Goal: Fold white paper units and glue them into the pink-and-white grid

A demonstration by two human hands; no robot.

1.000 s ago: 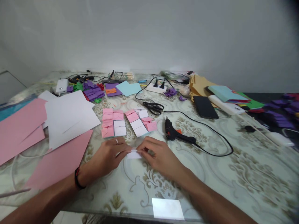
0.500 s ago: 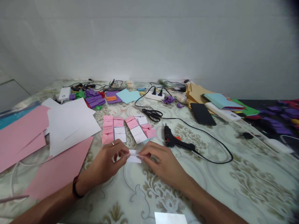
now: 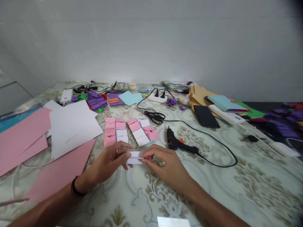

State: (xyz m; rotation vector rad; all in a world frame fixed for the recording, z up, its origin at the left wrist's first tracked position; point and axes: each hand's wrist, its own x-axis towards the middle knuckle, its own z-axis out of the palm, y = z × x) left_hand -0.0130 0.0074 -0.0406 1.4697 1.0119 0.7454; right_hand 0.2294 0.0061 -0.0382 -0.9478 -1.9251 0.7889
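A small white piece of folded paper (image 3: 135, 157) is stretched between my two hands, with a crease running along its middle. My left hand (image 3: 111, 160) has its thumb on top of the paper's left end and fingers behind it. The thumb and fingertips of my right hand (image 3: 163, 159) pinch the right end. Just beyond lie folded pink pieces (image 3: 110, 129) and folded white pieces (image 3: 140, 137), set out in two groups. Another white paper piece (image 3: 173, 221) lies at the near edge, partly cut off by the frame.
A black glue gun (image 3: 177, 142) with its cord lies right of my hands, below black scissors (image 3: 155, 116). White sheets (image 3: 74, 126) and pink sheets (image 3: 63, 173) spread at left. A phone (image 3: 205, 116), power strip (image 3: 157, 97) and purple folded papers (image 3: 97, 102) sit farther back.
My left hand has shifted from a fingertip pinch to a looser hold, its thumb flatter on the paper and fingers more spread. My right hand keeps its pinch.
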